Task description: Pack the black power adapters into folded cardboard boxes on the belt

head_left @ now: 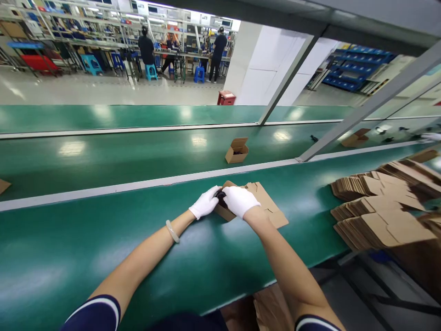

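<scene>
Factory floor, long workbench line with two green conveyor belts (103, 262) running side by side. Behind them, across a pale floor, two co-workers (146, 48) stand at a further bench, with blue stools (150, 72) and a red stool (226, 97) about; blue bin racks (358, 66) stand off to the right. A co-worker's gloved hand (430, 137) shows at the right edge, past the far belt, apart from the person's own hands.

On the far belt sits a small open box (237, 151). Stacks of flat cardboard blanks (379, 230) lie at the right end of the near belt.

Carton (267, 200) is on the near belt, in front of the person, partly folded, with flaps spread out to the right. Judged from the look of it: light, stiff along the panels, easy to bend at the creases, not slippery. Best held by the folded body, not the loose flaps.

Left hand (206, 202), white glove, bangle (172, 231) on the wrist: fingers closed narrow on the near end of the carton. Right hand (240, 201), white glove: curled over the same end, close beside the left, almost touching it. Between them a dark item (220, 197) sits at the carton's opening, mostly hidden; cannot tell what it is.
</scene>
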